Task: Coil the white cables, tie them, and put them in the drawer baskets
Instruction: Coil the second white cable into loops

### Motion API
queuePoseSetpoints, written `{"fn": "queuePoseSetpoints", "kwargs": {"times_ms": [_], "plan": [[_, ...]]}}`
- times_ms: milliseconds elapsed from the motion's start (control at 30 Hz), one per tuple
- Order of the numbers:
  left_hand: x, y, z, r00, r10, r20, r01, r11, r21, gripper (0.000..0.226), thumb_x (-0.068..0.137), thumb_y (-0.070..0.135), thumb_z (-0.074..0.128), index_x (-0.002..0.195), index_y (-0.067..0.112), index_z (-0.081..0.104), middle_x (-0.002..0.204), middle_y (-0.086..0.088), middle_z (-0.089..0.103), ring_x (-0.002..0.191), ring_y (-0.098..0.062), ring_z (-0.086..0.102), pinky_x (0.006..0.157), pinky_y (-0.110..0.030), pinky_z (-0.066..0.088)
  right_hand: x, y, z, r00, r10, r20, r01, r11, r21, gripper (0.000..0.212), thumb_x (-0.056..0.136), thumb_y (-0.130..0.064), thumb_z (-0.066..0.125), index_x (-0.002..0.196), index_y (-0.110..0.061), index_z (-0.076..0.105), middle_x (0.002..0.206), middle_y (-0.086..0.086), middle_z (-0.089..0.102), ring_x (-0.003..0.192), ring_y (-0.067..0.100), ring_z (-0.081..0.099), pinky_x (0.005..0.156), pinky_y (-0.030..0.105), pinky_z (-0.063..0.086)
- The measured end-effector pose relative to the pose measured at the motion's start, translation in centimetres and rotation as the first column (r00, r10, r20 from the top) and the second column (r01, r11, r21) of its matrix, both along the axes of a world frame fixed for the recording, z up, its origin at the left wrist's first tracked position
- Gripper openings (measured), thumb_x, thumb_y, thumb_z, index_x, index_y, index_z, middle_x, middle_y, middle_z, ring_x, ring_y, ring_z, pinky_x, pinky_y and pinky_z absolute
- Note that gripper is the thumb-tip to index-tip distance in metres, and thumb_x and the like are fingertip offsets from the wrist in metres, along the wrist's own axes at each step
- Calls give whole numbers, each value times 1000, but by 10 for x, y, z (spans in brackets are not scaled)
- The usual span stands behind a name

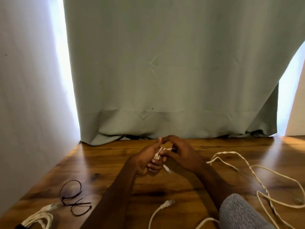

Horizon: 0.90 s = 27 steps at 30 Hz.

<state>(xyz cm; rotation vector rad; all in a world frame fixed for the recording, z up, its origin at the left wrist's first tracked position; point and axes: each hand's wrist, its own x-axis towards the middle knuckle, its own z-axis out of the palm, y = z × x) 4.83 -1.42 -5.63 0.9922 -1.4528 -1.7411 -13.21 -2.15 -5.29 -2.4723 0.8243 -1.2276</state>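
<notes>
As both grip one white cable [159, 154] | left hand [145, 161], right hand [183, 156]

A grey-green curtain [173, 71] hangs across the back, its hem bunched where it meets the far edge of a glossy wooden table [102, 162]. Bright daylight shows in a strip [66, 71] along the curtain's left side and in a gap [290, 90] at its lower right. A pale wall [28, 88] fills the left side. The tabletop shows dark grain and reflects the light near its far corners
</notes>
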Motion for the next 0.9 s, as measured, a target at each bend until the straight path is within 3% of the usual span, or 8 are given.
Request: {"fn": "queuePoseSetpoints", "kwargs": {"times_ms": [100, 200, 300, 433, 533, 633, 733, 900], "plan": [[9, 1, 4, 960, -237, -151, 245, 969, 39, 69, 85, 76, 45, 69, 9, 52, 41, 6, 24, 29, -5, 19, 40, -16, 14, 4, 4, 3, 982, 124, 146, -155, 962, 224, 15, 98, -20, 64, 107, -11, 71, 89, -1, 77, 83, 15, 74, 78, 27, 56], [16, 2, 4, 881, -371, -293, 366, 928, -73, 49, 89, 56, 64, 75, 10, 56, 44, 6, 23, 32, -4, 19, 40, -16, 21, 4, 5, 5, 950, 165, 265, -249, 912, 326, 20, 101, -19, 57, 108, -8, 72, 92, 8, 78, 91, 23, 74, 85, 33, 56], [15, 2, -1, 925, -205, -320, 171, 976, -132, 34, 90, 37, 69, 73, 10, 57, 43, 7, 30, 29, -2, 25, 38, -13, 26, 3, 3, 6, 955, 120, 270, -210, 918, 335, 17, 100, -14, 59, 109, -10, 73, 96, 7, 77, 94, 21, 74, 83, 31, 58], [6, 1, -9, 951, 83, -298, -123, 986, -117, 38, 93, 39, 57, 69, 11, 52, 44, 3, 27, 29, -4, 22, 38, -15, 20, 6, 0, -1, 972, 14, 233, -88, 946, 312, 19, 102, -21, 58, 100, -13, 75, 88, 3, 76, 77, 23, 73, 70, 46, 62], [4, 4, -9, 957, 34, -288, -57, 996, -73, 48, 98, 46, 44, 64, 13, 48, 44, 4, 25, 31, -5, 19, 41, -21, 14, 7, 1, -1, 963, -16, 270, -62, 958, 280, 21, 102, -19, 58, 96, -11, 77, 83, 2, 76, 69, 15, 71, 61, 34, 56], [4, 5, -5, 946, 2, -324, -16, 999, -41, 47, 97, 47, 43, 63, 16, 45, 44, 4, 25, 33, -6, 16, 42, -21, 11, 6, 0, 0, 954, 11, 301, -96, 958, 269, 20, 101, -18, 59, 101, -10, 78, 91, 5, 78, 85, 25, 74, 75, 44, 61], [3, 5, -6, 893, -27, -450, 41, 999, 23, 48, 98, 47, 40, 64, 16, 49, 44, 6, 29, 37, -8, 11, 43, -23, 9, 6, -1, -2, 922, 6, 386, -164, 911, 377, 26, 103, -22, 55, 106, -7, 76, 97, 13, 77, 91, 36, 73, 82, 59, 59], [8, 1, -10, 826, -108, -553, 152, 988, 34, 42, 99, 44, 42, 71, 15, 53, 47, 7, 35, 37, -7, 15, 42, -23, 12, 7, -4, -3, 938, 21, 345, -154, 919, 363, 20, 100, -15, 61, 114, -12, 74, 104, 6, 77, 99, 26, 73, 90, 52, 58]]}}
